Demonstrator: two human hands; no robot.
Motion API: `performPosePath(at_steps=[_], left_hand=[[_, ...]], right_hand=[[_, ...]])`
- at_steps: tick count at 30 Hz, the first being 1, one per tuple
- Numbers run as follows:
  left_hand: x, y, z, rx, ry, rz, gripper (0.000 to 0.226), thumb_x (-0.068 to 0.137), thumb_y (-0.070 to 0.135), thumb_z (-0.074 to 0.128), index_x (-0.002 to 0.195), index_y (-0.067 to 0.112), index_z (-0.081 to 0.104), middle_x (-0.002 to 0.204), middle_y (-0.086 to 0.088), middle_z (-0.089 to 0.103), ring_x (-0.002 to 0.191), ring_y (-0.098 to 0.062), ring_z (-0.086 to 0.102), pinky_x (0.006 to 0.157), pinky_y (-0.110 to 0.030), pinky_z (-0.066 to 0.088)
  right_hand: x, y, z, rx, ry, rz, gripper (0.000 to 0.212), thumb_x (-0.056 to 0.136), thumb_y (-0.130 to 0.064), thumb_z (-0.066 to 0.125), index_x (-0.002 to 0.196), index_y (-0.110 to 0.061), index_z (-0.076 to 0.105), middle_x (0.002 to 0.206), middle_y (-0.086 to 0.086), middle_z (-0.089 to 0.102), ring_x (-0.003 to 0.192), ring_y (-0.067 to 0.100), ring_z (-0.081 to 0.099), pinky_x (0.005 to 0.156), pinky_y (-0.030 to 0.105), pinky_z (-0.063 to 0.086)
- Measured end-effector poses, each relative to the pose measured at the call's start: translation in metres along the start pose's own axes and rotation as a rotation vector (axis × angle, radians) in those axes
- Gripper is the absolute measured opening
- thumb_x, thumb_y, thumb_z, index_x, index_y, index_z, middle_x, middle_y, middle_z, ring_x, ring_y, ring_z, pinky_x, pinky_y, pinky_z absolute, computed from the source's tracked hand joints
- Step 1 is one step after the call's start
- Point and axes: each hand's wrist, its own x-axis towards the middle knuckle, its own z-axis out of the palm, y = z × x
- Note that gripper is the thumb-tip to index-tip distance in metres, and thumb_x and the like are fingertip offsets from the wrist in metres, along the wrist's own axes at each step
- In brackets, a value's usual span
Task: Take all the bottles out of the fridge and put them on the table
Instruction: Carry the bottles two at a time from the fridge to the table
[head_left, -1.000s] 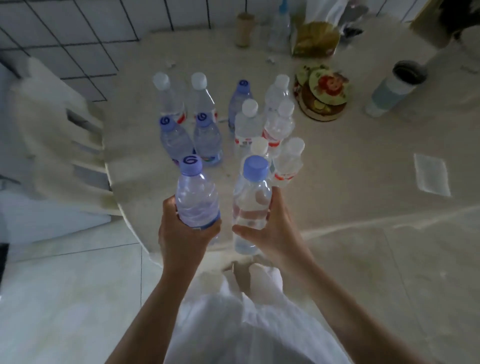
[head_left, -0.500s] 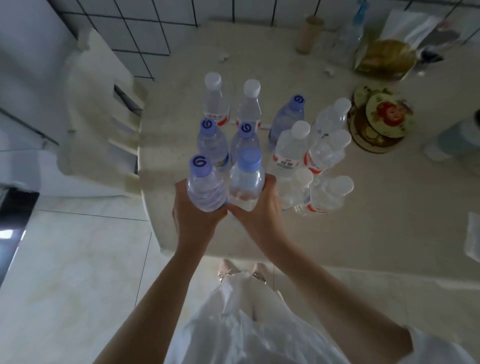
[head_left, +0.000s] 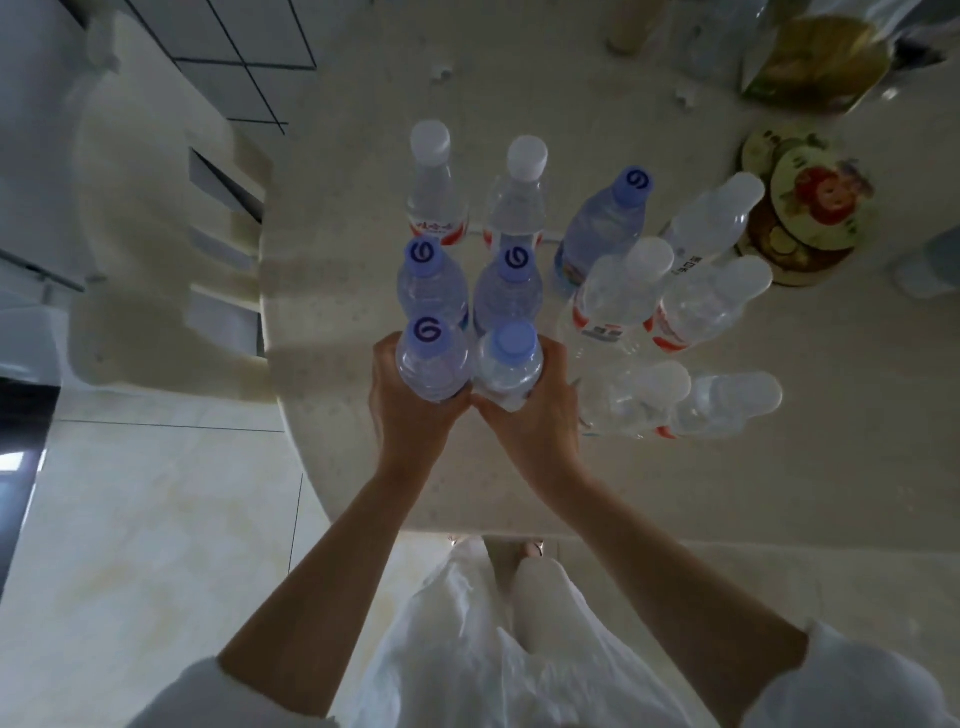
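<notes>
My left hand (head_left: 410, 410) grips a blue-tinted bottle (head_left: 432, 358) whose blue cap bears a swirl mark. My right hand (head_left: 535, 410) grips a clearer bottle with a plain blue cap (head_left: 511, 366). Both bottles stand upright side by side over the near-left part of the round beige table (head_left: 363, 291); I cannot tell whether their bases touch it. Right behind them stand several more water bottles, two blue-capped ones (head_left: 431, 283) closest. White-capped ones with red labels (head_left: 623, 291) crowd the right.
A pale plastic chair (head_left: 166, 234) stands against the table's left edge. A round tin with a flower lid (head_left: 800, 218) sits right of the bottles. A yellow bag (head_left: 821, 57) and a small cup (head_left: 631, 31) stand at the back. Tiled floor lies below left.
Both hands have carried their bottles forward from the table's near edge and brought them together, close behind the blue-capped pair. The camera has leaned further over the table.
</notes>
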Motion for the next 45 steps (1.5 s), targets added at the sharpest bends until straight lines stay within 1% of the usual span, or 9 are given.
performPosePath(at_steps=[5, 13, 20, 24, 27, 30, 32, 37, 45], left_hand=[[0.001, -0.012, 0.003, 0.089, -0.056, 0.019, 0.068, 0.058, 0.027, 0.091, 0.11, 0.006, 0.052, 0.099, -0.004, 0.064, 0.081, -0.011, 0.058, 0.067, 0.0, 0.038], [0.002, -0.019, -0.002, 0.058, -0.051, 0.048, 0.073, 0.056, 0.022, 0.093, 0.113, 0.002, 0.051, 0.097, 0.005, 0.057, 0.08, -0.006, 0.054, 0.069, 0.002, 0.038], [0.001, -0.02, 0.001, 0.019, -0.066, 0.023, 0.072, 0.057, 0.024, 0.092, 0.113, 0.003, 0.051, 0.096, 0.004, 0.059, 0.075, 0.006, 0.054, 0.068, 0.0, 0.037], [-0.007, -0.017, 0.003, -0.023, -0.05, 0.018, 0.074, 0.061, 0.022, 0.09, 0.119, 0.008, 0.047, 0.101, 0.008, 0.057, 0.082, 0.0, 0.054, 0.069, 0.0, 0.04], [-0.009, -0.019, -0.002, -0.065, -0.092, 0.026, 0.077, 0.065, 0.022, 0.088, 0.128, 0.018, 0.044, 0.111, 0.01, 0.058, 0.094, 0.0, 0.057, 0.078, -0.002, 0.042], [-0.016, -0.025, -0.011, -0.134, -0.145, 0.009, 0.078, 0.071, 0.024, 0.085, 0.132, 0.041, 0.039, 0.127, 0.009, 0.059, 0.11, -0.005, 0.061, 0.088, -0.016, 0.051], [-0.022, -0.028, -0.018, -0.129, -0.139, -0.008, 0.07, 0.075, 0.027, 0.082, 0.134, 0.032, 0.043, 0.128, 0.009, 0.059, 0.112, -0.006, 0.06, 0.087, -0.024, 0.055], [-0.033, -0.032, -0.032, -0.099, -0.093, 0.018, 0.052, 0.084, 0.021, 0.073, 0.131, 0.022, 0.05, 0.117, 0.015, 0.059, 0.106, -0.009, 0.062, 0.081, -0.036, 0.059], [-0.095, -0.018, -0.053, -0.099, -0.112, 0.002, 0.035, 0.09, 0.012, 0.065, 0.123, 0.016, 0.054, 0.107, 0.004, 0.067, 0.081, -0.001, 0.064, 0.069, -0.013, 0.052]], right_hand=[[0.001, 0.01, 0.004, 0.016, 0.025, -0.006, 0.062, 0.064, -0.014, 0.085, 0.113, -0.014, 0.048, 0.092, -0.019, 0.054, 0.081, -0.02, 0.052, 0.065, -0.004, 0.034], [0.0, 0.021, 0.002, 0.024, 0.028, -0.062, 0.064, 0.063, -0.006, 0.084, 0.116, -0.008, 0.049, 0.095, -0.028, 0.047, 0.089, -0.027, 0.046, 0.07, -0.006, 0.032], [-0.001, 0.024, 0.004, -0.006, 0.024, -0.093, 0.067, 0.065, -0.008, 0.084, 0.121, -0.007, 0.047, 0.104, -0.01, 0.053, 0.091, -0.007, 0.048, 0.079, -0.001, 0.036], [-0.004, 0.034, 0.008, -0.063, -0.022, -0.093, 0.073, 0.07, -0.011, 0.082, 0.13, -0.013, 0.04, 0.116, -0.012, 0.048, 0.107, 0.006, 0.05, 0.093, 0.029, 0.048], [-0.009, 0.036, 0.01, -0.072, -0.018, -0.066, 0.073, 0.074, -0.014, 0.081, 0.134, -0.011, 0.039, 0.12, -0.01, 0.047, 0.113, 0.009, 0.05, 0.099, 0.034, 0.047], [-0.017, 0.037, 0.01, -0.035, -0.019, -0.012, 0.066, 0.079, -0.015, 0.076, 0.133, -0.01, 0.039, 0.12, -0.006, 0.048, 0.115, 0.019, 0.055, 0.1, 0.043, 0.047], [-0.022, 0.037, 0.008, -0.001, -0.021, 0.028, 0.061, 0.083, -0.019, 0.072, 0.133, -0.014, 0.038, 0.123, -0.005, 0.049, 0.119, 0.021, 0.055, 0.099, 0.048, 0.049], [-0.043, 0.031, 0.001, 0.039, 0.009, -0.011, 0.052, 0.088, -0.022, 0.064, 0.131, -0.016, 0.037, 0.126, -0.007, 0.046, 0.119, 0.015, 0.052, 0.1, 0.045, 0.048], [-0.098, 0.036, -0.026, -0.014, -0.091, -0.074, 0.041, 0.092, -0.02, 0.059, 0.129, -0.017, 0.043, 0.119, 0.0, 0.06, 0.114, 0.01, 0.057, 0.101, 0.039, 0.048]])
